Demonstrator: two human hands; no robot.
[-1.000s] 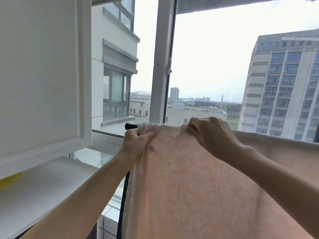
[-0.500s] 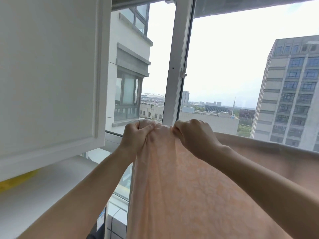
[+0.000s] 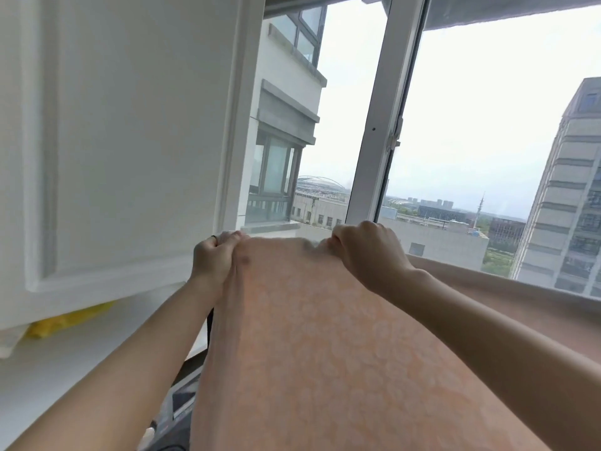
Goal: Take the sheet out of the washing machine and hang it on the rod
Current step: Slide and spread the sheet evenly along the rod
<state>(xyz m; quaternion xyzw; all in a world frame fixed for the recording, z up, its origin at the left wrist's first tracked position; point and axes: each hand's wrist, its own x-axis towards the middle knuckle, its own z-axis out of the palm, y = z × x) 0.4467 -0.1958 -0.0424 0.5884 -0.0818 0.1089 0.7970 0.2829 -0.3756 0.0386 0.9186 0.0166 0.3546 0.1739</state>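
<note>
Hanging step, near done: peach patterned sheet already draped over the rod, which is mostly hidden beneath it, in front of the window frame. Left hand and right hand both pinch the top fold, fingers curled on fabric. Next, probably: spread the hands apart along the rod to smooth it.

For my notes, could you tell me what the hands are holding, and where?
Both the left hand and right hand grip the peach sheet at its top fold.

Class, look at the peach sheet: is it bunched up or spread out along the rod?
Spread out. The sheet hangs flat and wide, its top edge gripped by the left hand and right hand.
</note>
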